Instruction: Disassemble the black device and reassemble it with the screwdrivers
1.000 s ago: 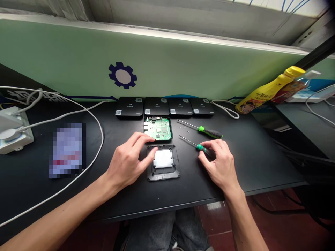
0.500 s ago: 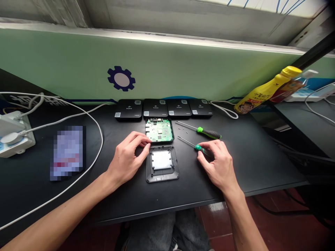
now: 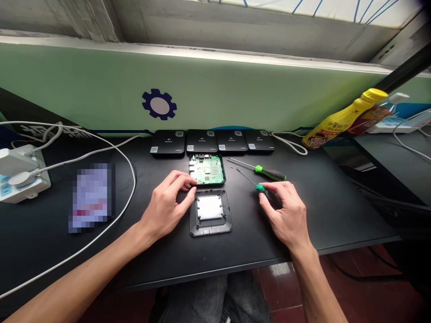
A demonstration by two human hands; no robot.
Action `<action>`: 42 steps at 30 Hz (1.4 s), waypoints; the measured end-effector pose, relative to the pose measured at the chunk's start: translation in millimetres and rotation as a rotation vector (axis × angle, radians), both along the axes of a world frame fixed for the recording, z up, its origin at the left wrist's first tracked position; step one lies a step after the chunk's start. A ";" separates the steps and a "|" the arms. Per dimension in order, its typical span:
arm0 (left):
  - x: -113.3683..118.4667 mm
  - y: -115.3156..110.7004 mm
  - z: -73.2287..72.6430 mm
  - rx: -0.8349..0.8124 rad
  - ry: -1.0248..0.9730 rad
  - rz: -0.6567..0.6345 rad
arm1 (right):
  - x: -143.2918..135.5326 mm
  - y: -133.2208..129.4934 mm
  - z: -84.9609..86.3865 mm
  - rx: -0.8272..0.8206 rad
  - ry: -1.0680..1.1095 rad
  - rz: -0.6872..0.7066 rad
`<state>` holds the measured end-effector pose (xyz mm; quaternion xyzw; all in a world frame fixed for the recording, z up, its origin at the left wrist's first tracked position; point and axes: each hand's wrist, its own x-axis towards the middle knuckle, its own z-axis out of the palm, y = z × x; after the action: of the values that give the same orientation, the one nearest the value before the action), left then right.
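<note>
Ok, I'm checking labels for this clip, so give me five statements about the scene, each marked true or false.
1. The right hand holds the teal screwdriver. True.
2. Each hand holds a screwdriver. False: the left hand is by the open case, and the green screwdriver lies loose.
3. Four black boxes sit in a row behind the case. True.
4. Nothing in the case is exposed. False: the board shows, and the lid lies on the case's near side.
5. The lid lies between the two hands. True.
</note>
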<state>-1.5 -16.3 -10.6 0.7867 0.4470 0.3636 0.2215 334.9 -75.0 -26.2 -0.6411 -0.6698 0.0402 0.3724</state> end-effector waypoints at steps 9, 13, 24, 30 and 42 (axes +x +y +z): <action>0.8 0.6 -1.3 0.015 -0.026 -0.013 | 34.6 7.2 16.2 0.087 -0.128 -0.089; 0.1 0.8 -2.1 0.050 -0.029 -0.024 | 57.5 37.6 34.3 0.053 -0.210 -0.043; -3.8 -0.6 4.3 0.080 -0.011 0.003 | 77.8 107.7 25.1 -0.228 -0.121 0.207; -3.5 -2.7 4.5 0.085 0.019 -0.014 | 74.1 107.6 16.6 -0.244 -0.056 0.172; -3.3 -3.0 2.3 0.064 0.052 -0.025 | 63.4 93.5 16.4 -0.056 -0.027 0.127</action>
<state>-4.7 -19.3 -8.3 0.8081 0.4311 0.3542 0.1889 398.3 18.5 -9.9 -0.6080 -0.7128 0.0740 0.3418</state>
